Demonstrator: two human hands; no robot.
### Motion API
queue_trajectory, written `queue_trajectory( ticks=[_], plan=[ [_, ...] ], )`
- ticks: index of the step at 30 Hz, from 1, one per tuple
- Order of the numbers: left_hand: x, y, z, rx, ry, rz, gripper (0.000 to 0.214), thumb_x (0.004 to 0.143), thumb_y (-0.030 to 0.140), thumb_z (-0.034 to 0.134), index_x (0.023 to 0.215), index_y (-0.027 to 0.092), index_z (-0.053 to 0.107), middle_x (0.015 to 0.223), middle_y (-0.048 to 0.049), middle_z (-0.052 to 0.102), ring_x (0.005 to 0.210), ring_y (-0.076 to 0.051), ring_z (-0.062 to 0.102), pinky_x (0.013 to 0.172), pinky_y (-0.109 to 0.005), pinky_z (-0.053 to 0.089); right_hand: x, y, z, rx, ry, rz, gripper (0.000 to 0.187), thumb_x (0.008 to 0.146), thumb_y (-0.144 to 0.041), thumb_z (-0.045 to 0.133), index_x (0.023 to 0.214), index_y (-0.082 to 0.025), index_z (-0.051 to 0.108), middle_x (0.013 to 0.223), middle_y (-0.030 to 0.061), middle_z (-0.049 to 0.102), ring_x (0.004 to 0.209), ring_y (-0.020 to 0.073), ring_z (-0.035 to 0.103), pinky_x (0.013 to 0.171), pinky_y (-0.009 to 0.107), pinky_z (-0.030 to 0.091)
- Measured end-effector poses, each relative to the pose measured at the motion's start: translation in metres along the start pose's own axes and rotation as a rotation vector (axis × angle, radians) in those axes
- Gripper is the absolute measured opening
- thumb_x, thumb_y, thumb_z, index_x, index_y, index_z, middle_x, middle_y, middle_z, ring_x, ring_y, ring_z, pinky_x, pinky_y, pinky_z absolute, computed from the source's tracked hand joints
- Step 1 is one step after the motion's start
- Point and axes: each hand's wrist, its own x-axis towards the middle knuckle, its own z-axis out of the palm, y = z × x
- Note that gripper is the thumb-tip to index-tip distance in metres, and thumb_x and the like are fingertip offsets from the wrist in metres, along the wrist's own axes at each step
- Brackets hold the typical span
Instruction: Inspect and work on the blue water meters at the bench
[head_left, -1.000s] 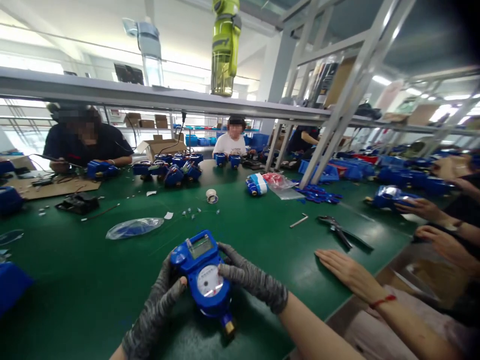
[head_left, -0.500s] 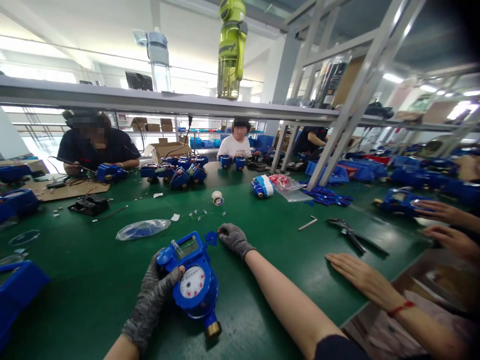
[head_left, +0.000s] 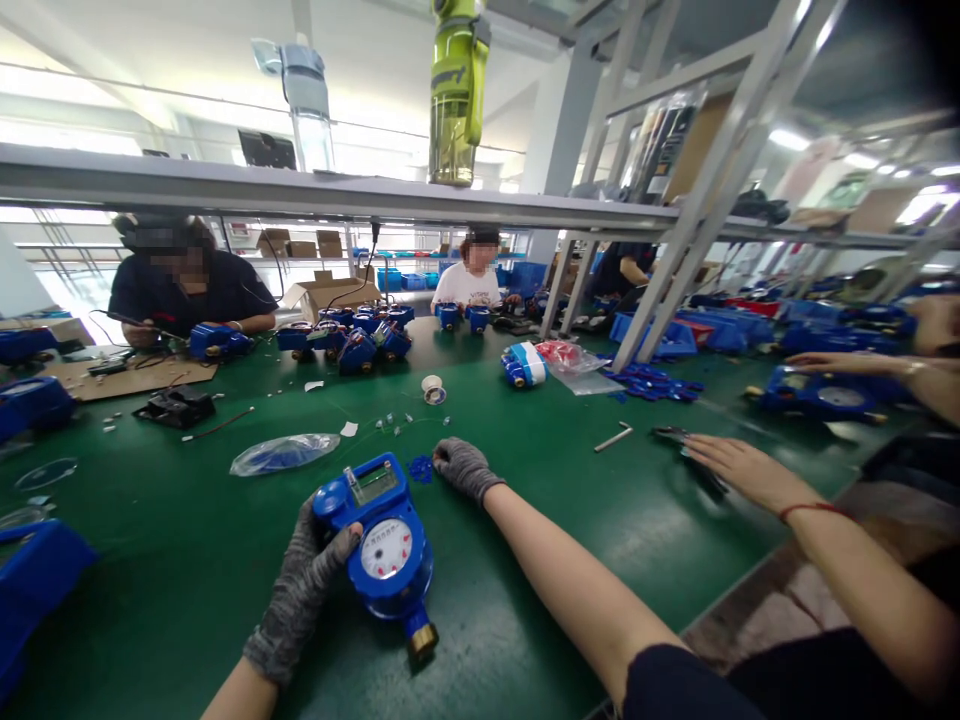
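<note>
My left hand (head_left: 304,580), in a grey fingerless glove, is closed around the left side of a blue water meter (head_left: 382,545). The meter has a round white dial, a small display window and a brass threaded end pointing toward me. Also gloved, my right hand (head_left: 463,470) rests on the green table beside a small pile of blue plastic bits (head_left: 420,468). Its fingers are curled together at the edge of the pile, and whatever they may pinch is hidden. To the left of the pile lies a clear plastic bag (head_left: 285,455) with blue pieces inside.
A co-worker's hand (head_left: 739,470) is over black-handled pliers (head_left: 705,475) at the right. A hex key (head_left: 613,437), a solder spool (head_left: 433,390) and a banded blue meter (head_left: 523,365) lie farther back. A shelf (head_left: 360,195) spans above; several meters stand beneath.
The co-worker's hand at the right has moved onto the pliers, and another hand there has shifted over a blue meter. My hands keep nearly the same pose.
</note>
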Motion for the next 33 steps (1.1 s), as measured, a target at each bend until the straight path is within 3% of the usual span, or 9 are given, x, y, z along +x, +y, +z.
queue_trajectory(
  ticks=[5, 8, 13, 16, 21, 28, 33],
  plan=[
    [0.007, -0.006, -0.003, 0.024, 0.046, 0.005, 0.078, 0.066, 0.039, 0.084, 0.133, 0.030, 0.046, 0.128, -0.0090, 0.060, 0.114, -0.036, 0.058, 0.093, -0.051, 0.052, -0.007, -0.001, -0.008, 0.057, 0.056, 0.031, 0.021, 0.085, -0.026, 0.052, 0.093, -0.013, 0.067, 0.096, 0.0110, 0.067, 0.085, 0.0178, 0.059, 0.077, 0.028, 0.043],
    [0.006, -0.004, 0.002, 0.020, 0.044, -0.001, 0.077, 0.066, 0.039, 0.084, 0.133, 0.029, 0.047, 0.129, -0.0099, 0.059, 0.113, -0.036, 0.059, 0.094, -0.052, 0.052, -0.029, -0.008, -0.024, 0.133, 0.077, 0.004, 0.020, 0.088, -0.025, 0.049, 0.095, -0.013, 0.064, 0.094, 0.0075, 0.067, 0.083, 0.0140, 0.058, 0.076, 0.024, 0.044],
    [0.003, -0.003, 0.013, 0.040, 0.004, 0.044, 0.074, 0.073, 0.037, 0.079, 0.137, 0.032, 0.043, 0.133, -0.0084, 0.057, 0.118, -0.033, 0.056, 0.098, -0.049, 0.049, -0.085, -0.047, -0.060, 0.310, 0.077, -0.274, 0.015, 0.086, -0.026, 0.054, 0.089, -0.014, 0.063, 0.088, 0.0034, 0.064, 0.081, 0.0122, 0.057, 0.075, 0.023, 0.045],
    [0.001, -0.005, 0.016, 0.042, -0.002, 0.059, 0.074, 0.075, 0.037, 0.078, 0.139, 0.032, 0.041, 0.133, -0.0083, 0.057, 0.118, -0.033, 0.056, 0.098, -0.048, 0.049, -0.105, -0.070, -0.074, 0.318, 0.041, -0.394, 0.011, 0.079, -0.021, 0.058, 0.085, -0.014, 0.065, 0.083, 0.0032, 0.064, 0.076, 0.0124, 0.056, 0.071, 0.024, 0.045],
    [0.002, -0.009, 0.012, 0.066, 0.007, 0.038, 0.073, 0.075, 0.039, 0.077, 0.138, 0.034, 0.041, 0.134, -0.0073, 0.055, 0.118, -0.032, 0.056, 0.096, -0.047, 0.050, -0.102, -0.083, -0.078, 0.195, -0.008, -0.392, 0.013, 0.076, -0.020, 0.059, 0.082, -0.014, 0.068, 0.079, 0.0037, 0.064, 0.070, 0.0116, 0.055, 0.066, 0.023, 0.044],
    [0.007, -0.008, 0.014, 0.133, 0.111, -0.033, 0.080, 0.064, 0.047, 0.082, 0.134, 0.032, 0.045, 0.123, -0.0086, 0.061, 0.116, -0.039, 0.055, 0.097, -0.060, 0.045, -0.091, -0.085, -0.086, 0.038, -0.104, -0.545, 0.016, 0.074, -0.022, 0.059, 0.085, -0.015, 0.069, 0.084, 0.0036, 0.067, 0.075, 0.0134, 0.058, 0.068, 0.022, 0.045],
    [0.004, -0.009, 0.017, 0.155, 0.104, -0.010, 0.073, 0.058, 0.055, 0.082, 0.120, 0.032, 0.052, 0.117, -0.0088, 0.063, 0.112, -0.043, 0.057, 0.093, -0.064, 0.048, -0.095, -0.090, -0.088, -0.107, -0.063, -0.543, 0.020, 0.076, -0.026, 0.056, 0.089, -0.017, 0.069, 0.090, 0.0057, 0.066, 0.077, 0.0156, 0.059, 0.068, 0.024, 0.047]
  ],
)
